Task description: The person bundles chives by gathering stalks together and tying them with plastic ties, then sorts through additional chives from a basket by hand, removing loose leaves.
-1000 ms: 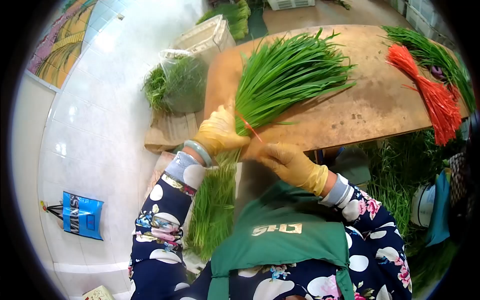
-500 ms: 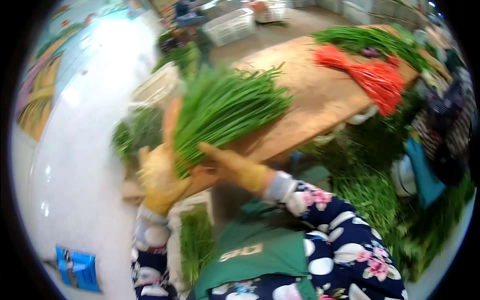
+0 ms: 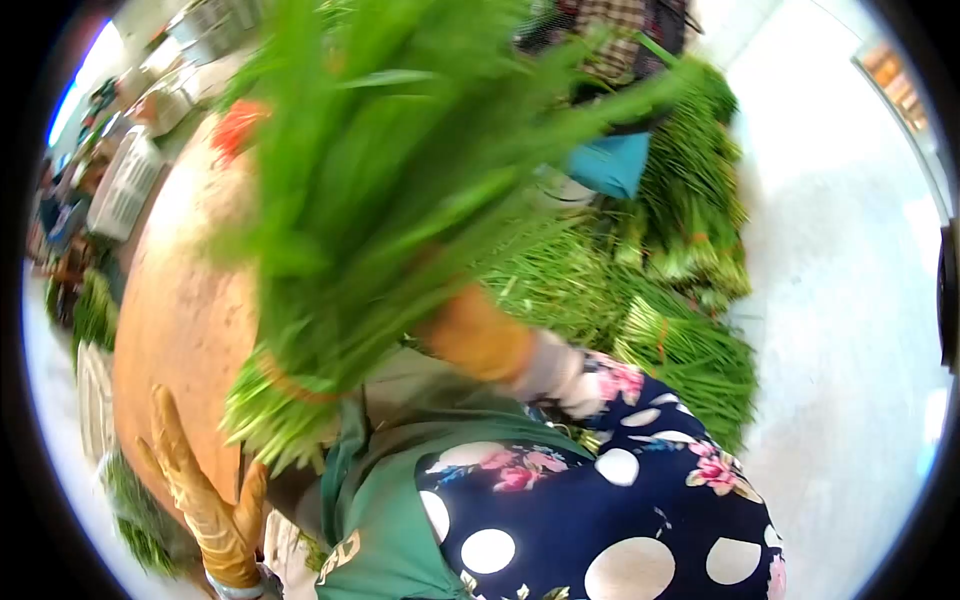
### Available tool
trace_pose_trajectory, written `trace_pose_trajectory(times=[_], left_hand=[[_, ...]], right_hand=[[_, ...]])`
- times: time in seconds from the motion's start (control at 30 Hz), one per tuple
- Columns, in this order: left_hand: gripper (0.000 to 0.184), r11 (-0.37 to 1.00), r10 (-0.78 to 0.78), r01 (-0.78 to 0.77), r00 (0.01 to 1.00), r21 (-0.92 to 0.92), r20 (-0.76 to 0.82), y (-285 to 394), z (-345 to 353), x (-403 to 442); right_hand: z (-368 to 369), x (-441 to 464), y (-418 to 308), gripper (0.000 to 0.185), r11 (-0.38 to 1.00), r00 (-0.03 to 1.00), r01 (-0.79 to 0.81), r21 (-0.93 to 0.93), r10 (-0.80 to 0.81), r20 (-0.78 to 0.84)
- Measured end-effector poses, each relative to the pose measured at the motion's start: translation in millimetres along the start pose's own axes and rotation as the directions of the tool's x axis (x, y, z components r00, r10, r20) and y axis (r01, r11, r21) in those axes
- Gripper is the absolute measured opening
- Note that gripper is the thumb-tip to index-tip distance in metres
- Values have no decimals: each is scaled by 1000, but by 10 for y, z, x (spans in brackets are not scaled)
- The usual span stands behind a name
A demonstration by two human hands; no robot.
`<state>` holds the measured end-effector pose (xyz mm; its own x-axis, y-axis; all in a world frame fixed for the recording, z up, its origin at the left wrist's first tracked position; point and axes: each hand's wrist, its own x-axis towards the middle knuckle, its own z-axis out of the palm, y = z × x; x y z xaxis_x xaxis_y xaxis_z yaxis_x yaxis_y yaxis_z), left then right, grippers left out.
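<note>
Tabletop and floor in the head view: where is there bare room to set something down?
The wooden tabletop shows a bare stretch between the red strands, the blurred tied bundle and the left hand. Pale floor lies bare right of the stacked greens. Crowded: the ground between tabletop and bare floor, under loose greens.

We read no whole word, brand or number. Pale cream block letters (image 3: 338,556) stand on dark-green cloth apron (image 3: 390,500), low in view, just left of centre. We see them slanted, bunched along fold, partly hidden; which letters, we cannot tell. Framed wall panel with orange-brown patches (image 3: 893,82), upper right: too small for us to tell any writing.
</note>
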<state>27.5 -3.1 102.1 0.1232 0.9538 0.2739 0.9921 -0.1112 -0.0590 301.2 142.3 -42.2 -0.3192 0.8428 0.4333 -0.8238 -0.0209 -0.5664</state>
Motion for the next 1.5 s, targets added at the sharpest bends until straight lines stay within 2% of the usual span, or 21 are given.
trace_pose_trajectory(times=[0.03, 0.07, 0.1, 0.13, 0.17, 0.2, 0.27, 0.33, 0.4, 0.43, 0.47, 0.5, 0.57, 0.63, 0.7, 0.77, 0.93, 1.2, 1.27, 1.37, 1.5], left_hand=[[89, 1000, 10, -10, 999, 9, 39, -7, 140, 100], [80, 999, 20, -24, 996, 46, 83, 15, 285, 208], [78, 993, 74, -86, 988, 84, 138, -13, 456, 303], [76, 981, 148, -163, 980, 109, 133, 50, 565, 380], [75, 960, 222, -239, 967, 142, 127, 148, 624, 439], [75, 953, 264, -282, 953, 114, 150, 120, 773, 552], [73, 924, 351, -361, 931, 129, 96, -31, 1066, 750], [72, 925, 346, -360, 931, 123, 119, -106, 1247, 898], [65, 933, 297, -320, 943, 163, 148, -57, 1259, 1042], [65, 927, 321, -343, 935, 153, 150, -74, 1291, 1073], [64, 938, 291, -314, 944, 148, 156, -100, 1313, 1077], [63, 949, 258, -282, 951, 142, 168, -113, 1333, 1115], [59, 944, 285, -308, 941, 120, 181, -49, 1289, 1145], [55, 925, 319, -329, 944, 189, 81, -64, 1288, 1116], [52, 904, 346, -359, 933, 234, 95, -196, 1335, 1092], [53, 927, 322, -332, 943, 177, 80, -276, 1366, 1088], [54, 936, 271, -303, 946, 178, 179, -169, 1291, 1133], [58, 950, 298, -310, 936, 41, 187, -167, 1248, 1146], [58, 944, 293, -315, 937, 96, 189, -132, 1235, 1164], [59, 928, 266, -306, 944, 214, 193, -35, 1164, 1143], [63, 908, 308, -343, 936, 240, 171, -157, 1240, 1182]], right_hand=[[-303, -235, -198, 34, 997, 975, -80, 1, 78, -210], [-470, -602, -546, 34, 812, 951, -83, -577, -108, -288], [-638, -969, -894, 33, 333, 889, -254, -908, -290, -355], [-699, -1211, -1227, 35, 932, 756, -70, -356, -184, -629], [-785, -1493, -1500, 39, 994, 664, 75, -82, -111, -740], [-877, -1780, -1769, 43, 947, 555, 284, 149, -36, -831], [-998, -2587, -2042, 40, 923, 334, 3, -385, -364, -870], [-1030, -3447, -2270, 35, 596, 303, -423, -683, -617, -726], [-1131, -4388, -2665, 37, 657, 141, -397, -641, -647, -750], [-932, -4700, -2687, 40, 790, -16, -226, -570, -588, -809], [-728, -5007, -2709, 45, 856, -173, -15, -517, -511, -842], [-437, -5150, -2680, 52, 870, -304, 86, -486, -442, -844], [76, -5767, -2502, 52, 885, -490, 25, -466, -395, -777], [561, -5694, -2315, 51, 912, -800, -39, -408, -273, -534], [902, -6165, -1945, 50, 915, -830, -26, -404, -245, -501], [1123, -6607, -1539, 48, 877, -792, 44, -479, -262, -551], [1517, -6499, -1138, 46, 941, -857, 92, -325, -92, -507], [1125, -7334, -135, 49, 970, -928, 237, -56, 209, -310], [853, -7482, 20, 50, 971, -937, 235, -38, 216, -275], [666, -7697, 49, 48, 967, -917, 237, -95, 190, -352], [545, -7960, -28, 40, 912, -847, 259, -318, 55, -529]])
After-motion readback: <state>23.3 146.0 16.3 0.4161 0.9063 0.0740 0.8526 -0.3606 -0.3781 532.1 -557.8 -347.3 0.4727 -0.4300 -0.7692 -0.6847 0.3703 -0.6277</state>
